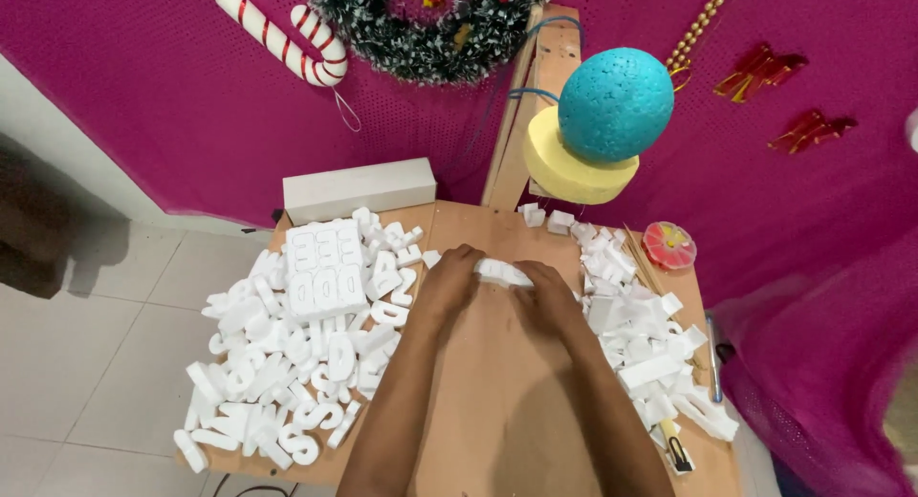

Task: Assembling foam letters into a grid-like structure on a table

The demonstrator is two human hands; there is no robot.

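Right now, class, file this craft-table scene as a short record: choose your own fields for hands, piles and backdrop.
Surface: brown board table
Left hand: gripping the left end of a white foam piece
Right hand: gripping its right end
Left of hands: pile of white foam letters, uncut letter sheet on top
Right of hands: heap of white foam offcuts
Far edge: white foam block
Backdrop: magenta cloth, wreath, candy cane, teal foam ball on yellow foam disc
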